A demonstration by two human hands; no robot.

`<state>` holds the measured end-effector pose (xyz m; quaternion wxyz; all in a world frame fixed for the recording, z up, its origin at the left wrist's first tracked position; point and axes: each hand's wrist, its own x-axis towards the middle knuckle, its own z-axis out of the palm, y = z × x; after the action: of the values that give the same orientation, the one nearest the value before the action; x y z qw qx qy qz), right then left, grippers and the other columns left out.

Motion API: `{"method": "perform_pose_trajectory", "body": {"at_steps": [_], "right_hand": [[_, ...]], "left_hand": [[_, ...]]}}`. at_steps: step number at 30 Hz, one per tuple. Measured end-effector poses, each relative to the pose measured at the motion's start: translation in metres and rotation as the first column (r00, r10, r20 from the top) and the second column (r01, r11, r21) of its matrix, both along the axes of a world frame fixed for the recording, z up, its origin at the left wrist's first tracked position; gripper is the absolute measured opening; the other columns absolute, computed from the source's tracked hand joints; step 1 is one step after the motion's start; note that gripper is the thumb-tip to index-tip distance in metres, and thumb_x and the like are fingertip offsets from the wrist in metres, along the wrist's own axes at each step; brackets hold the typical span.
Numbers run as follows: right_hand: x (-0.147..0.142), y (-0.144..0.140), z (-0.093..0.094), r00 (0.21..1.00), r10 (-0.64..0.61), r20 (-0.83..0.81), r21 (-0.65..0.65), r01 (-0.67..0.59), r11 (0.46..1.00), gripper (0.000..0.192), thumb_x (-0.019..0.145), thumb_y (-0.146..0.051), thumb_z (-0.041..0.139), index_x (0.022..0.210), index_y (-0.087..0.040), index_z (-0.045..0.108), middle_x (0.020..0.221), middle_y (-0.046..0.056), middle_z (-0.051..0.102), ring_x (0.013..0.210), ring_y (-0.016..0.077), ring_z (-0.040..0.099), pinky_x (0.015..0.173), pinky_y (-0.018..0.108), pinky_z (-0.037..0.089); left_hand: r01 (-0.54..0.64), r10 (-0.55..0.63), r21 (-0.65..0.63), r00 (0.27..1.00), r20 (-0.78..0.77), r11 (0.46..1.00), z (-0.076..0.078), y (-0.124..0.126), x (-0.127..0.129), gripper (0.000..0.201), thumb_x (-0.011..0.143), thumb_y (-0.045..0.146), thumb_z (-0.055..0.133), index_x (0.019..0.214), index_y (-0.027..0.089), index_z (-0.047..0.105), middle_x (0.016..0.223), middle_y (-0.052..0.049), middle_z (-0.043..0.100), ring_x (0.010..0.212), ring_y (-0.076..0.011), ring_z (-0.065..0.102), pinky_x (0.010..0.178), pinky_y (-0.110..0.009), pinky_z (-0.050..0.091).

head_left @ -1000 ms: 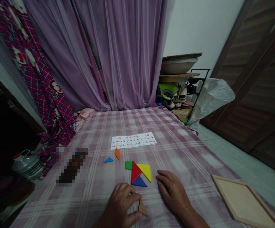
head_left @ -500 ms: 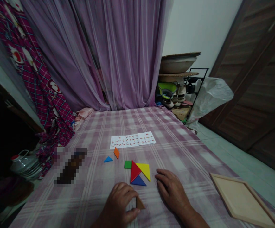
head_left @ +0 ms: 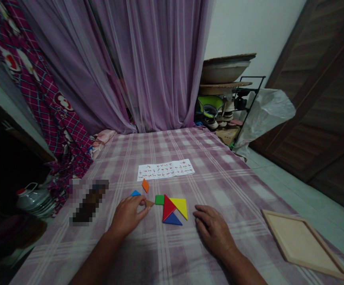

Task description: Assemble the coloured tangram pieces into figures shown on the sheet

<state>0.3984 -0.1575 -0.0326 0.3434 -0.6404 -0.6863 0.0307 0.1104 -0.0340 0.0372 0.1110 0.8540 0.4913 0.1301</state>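
Left hand (head_left: 128, 213) has the small brown triangle (head_left: 149, 203) pinched between thumb and index finger, just left of the green square (head_left: 159, 200). Triangle's tip points right at the square's lower left; can't tell whether they touch, or whether the piece is flat on the cloth or slightly raised. Right hand (head_left: 215, 227) is palm down on the plaid cloth (head_left: 234, 180), fingers loose and slightly curled, just right of the assembled pieces. Assembly: red triangle (head_left: 168, 209) in the middle, green square against its upper left, yellow triangle (head_left: 180, 206) against its upper right side, dark blue triangle (head_left: 173, 219) along its lower right edge. All four lie flat. Light blue triangle (head_left: 135, 193) sits just beyond the left hand's knuckles, partly hidden by them. Orange parallelogram (head_left: 145, 185) is loose too, between the light blue triangle and the printed sheet (head_left: 166, 170). Sheet lies flat farther out, rows of small reddish figures on it, too small to read. Shallow wooden tray (head_left: 302, 239) is at the right edge of the cloth, well apart from the right hand. Purple curtain (head_left: 163, 67) hangs behind the far edge. Pixelated patch on the left, contents can't be made out.
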Motion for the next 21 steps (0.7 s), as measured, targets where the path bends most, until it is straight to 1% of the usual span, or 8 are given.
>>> {"method": "perform_pose_trajectory", "body": {"at_steps": [3, 7, 13, 18, 21], "right_hand": [[-0.001, -0.001, 0.001, 1.0, -0.016, -0.016, 0.01, 0.016, 1.0, 0.027, 0.088, -0.021, 0.049, 0.099, -0.019, 0.074, 0.113, 0.013, 0.071, 0.106, 0.0275, 0.065, 0.092, 0.047, 0.052], [-0.002, -0.001, -0.001, 0.999, -0.024, -0.036, 0.046, 0.026, 0.999, 0.026, 0.087, -0.021, 0.05, 0.098, -0.021, 0.074, 0.112, 0.012, 0.071, 0.105, 0.0274, 0.066, 0.091, 0.047, 0.053], [0.003, 0.0, -0.008, 1.0, -0.002, 0.003, 0.051, 0.002, 0.999, 0.024, 0.086, -0.02, 0.054, 0.101, -0.023, 0.074, 0.113, 0.011, 0.071, 0.104, 0.0276, 0.067, 0.088, 0.045, 0.055], [0.002, -0.001, -0.006, 1.0, -0.011, 0.012, 0.038, 0.011, 0.999, 0.025, 0.088, -0.021, 0.052, 0.101, -0.023, 0.074, 0.114, 0.012, 0.071, 0.106, 0.0285, 0.066, 0.089, 0.047, 0.055], [0.0, -0.001, -0.005, 1.0, -0.021, 0.008, 0.047, 0.02, 0.999, 0.026, 0.088, -0.021, 0.051, 0.1, -0.022, 0.074, 0.113, 0.012, 0.071, 0.106, 0.0287, 0.066, 0.089, 0.047, 0.055]], "left_hand": [[-0.028, 0.027, -0.002, 0.997, -0.071, 1.0, 0.007, 0.01, 0.006, 0.017, 0.087, 0.035, 0.06, 0.098, 0.024, 0.067, 0.092, -0.001, 0.071, 0.091, -0.022, 0.064, 0.081, -0.033, 0.042], [-0.05, 0.051, 0.006, 0.993, -0.105, 0.999, 0.011, 0.015, 0.012, 0.016, 0.088, 0.034, 0.059, 0.095, 0.023, 0.067, 0.092, -0.001, 0.071, 0.092, -0.0222, 0.064, 0.08, -0.032, 0.041], [-0.058, 0.058, 0.007, 0.99, -0.129, 0.998, 0.007, 0.02, 0.013, 0.018, 0.089, 0.037, 0.057, 0.093, 0.023, 0.067, 0.091, -0.002, 0.072, 0.091, -0.0225, 0.065, 0.079, -0.033, 0.041], [-0.066, 0.069, 0.026, 0.987, -0.142, 0.997, 0.002, 0.019, 0.013, 0.018, 0.09, 0.037, 0.055, 0.092, 0.023, 0.066, 0.09, -0.002, 0.072, 0.089, -0.0225, 0.064, 0.079, -0.034, 0.041], [-0.082, 0.086, 0.032, 0.983, -0.161, 0.996, 0.0, 0.016, 0.012, 0.019, 0.09, 0.037, 0.055, 0.095, 0.023, 0.066, 0.093, -0.003, 0.072, 0.092, -0.0232, 0.064, 0.081, -0.035, 0.041]]}}
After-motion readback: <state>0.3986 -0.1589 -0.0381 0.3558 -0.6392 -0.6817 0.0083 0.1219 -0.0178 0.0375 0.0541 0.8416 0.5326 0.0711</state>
